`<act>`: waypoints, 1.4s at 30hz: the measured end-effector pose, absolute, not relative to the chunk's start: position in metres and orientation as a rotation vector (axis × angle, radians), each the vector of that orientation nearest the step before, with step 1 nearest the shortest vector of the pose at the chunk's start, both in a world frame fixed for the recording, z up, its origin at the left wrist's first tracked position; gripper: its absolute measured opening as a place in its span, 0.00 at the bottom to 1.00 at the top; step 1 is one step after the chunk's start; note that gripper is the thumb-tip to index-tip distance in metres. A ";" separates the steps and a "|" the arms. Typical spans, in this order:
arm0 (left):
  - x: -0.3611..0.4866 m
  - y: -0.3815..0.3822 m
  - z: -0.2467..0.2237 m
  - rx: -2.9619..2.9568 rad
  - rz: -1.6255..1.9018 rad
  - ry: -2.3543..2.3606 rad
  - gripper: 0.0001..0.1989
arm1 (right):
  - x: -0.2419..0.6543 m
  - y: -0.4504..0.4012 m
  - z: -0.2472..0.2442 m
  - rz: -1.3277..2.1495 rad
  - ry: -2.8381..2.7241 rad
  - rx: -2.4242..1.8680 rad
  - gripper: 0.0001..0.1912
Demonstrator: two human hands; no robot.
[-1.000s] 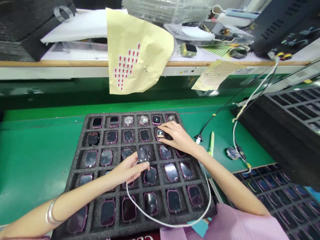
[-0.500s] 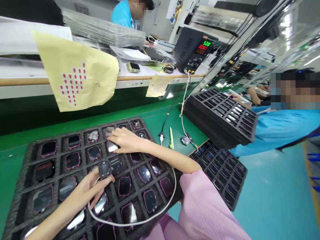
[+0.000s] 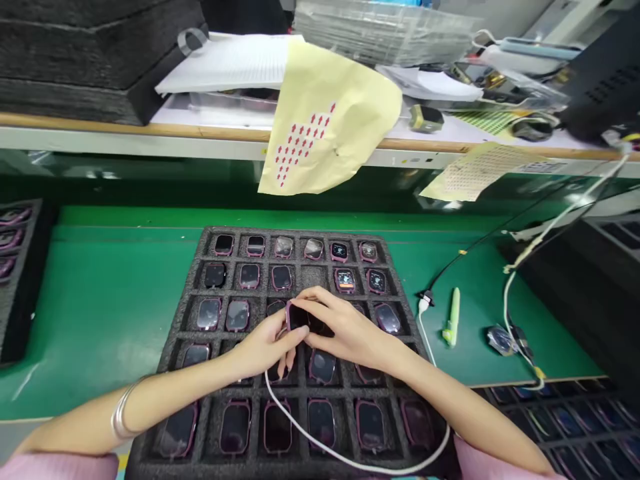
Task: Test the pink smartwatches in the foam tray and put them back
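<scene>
Above the black foam tray (image 3: 295,460), my left hand (image 3: 273,340) and my right hand (image 3: 337,323) meet around a purple-framed watch (image 3: 298,316). My left fingers pinch its left side, where the white cable (image 3: 350,461) runs up; the charger on that cable is hidden by the fingers. My right fingers wrap the watch's top and right side. Purple watches, such as one at the lower middle (image 3: 277,427), fill most compartments. One compartment (image 3: 313,277) in the second row holds no watch. A few screens at the upper right are lit.
At the right lie a green pen-like tool (image 3: 453,317), a small round watch (image 3: 500,340) and a black cable (image 3: 480,233). Another tray (image 3: 30,280) stands at the left edge, with more trays at the right. Yellow sheets (image 3: 345,113) hang from the shelf edge (image 3: 200,137).
The view has swung left and down. My right hand has lifted a watch from its compartment and brought it to my left hand, which held the black charger. Both hands now hold the watch.
</scene>
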State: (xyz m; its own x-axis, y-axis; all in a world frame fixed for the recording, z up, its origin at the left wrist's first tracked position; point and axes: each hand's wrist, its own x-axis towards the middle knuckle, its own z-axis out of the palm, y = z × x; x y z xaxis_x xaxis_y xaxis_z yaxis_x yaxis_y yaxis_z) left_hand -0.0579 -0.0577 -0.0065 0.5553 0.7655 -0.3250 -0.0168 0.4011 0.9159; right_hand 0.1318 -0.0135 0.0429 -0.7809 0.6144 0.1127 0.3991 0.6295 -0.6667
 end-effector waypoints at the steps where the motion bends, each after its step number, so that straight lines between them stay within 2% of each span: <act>1: -0.057 -0.058 -0.004 1.047 0.584 0.861 0.23 | 0.133 -0.013 0.043 0.953 -2.485 -0.815 0.21; 9: -0.057 -0.056 0.003 1.026 0.610 0.890 0.22 | 0.136 -0.012 0.042 0.978 -2.481 -0.821 0.22; 17: -0.055 -0.065 0.005 0.986 0.660 0.989 0.20 | 0.123 -0.027 0.040 0.860 -2.601 -0.859 0.20; 23: -0.057 -0.077 -0.006 1.045 0.684 1.074 0.21 | 0.126 -0.039 0.022 0.707 -2.560 -0.836 0.20; 32: -0.052 -0.070 -0.005 1.043 0.640 1.046 0.22 | 0.131 -0.024 0.015 0.838 -2.327 -0.659 0.21; 42: -0.057 -0.058 -0.001 1.009 0.661 0.973 0.21 | 0.125 -0.018 0.013 0.967 -2.206 -0.765 0.21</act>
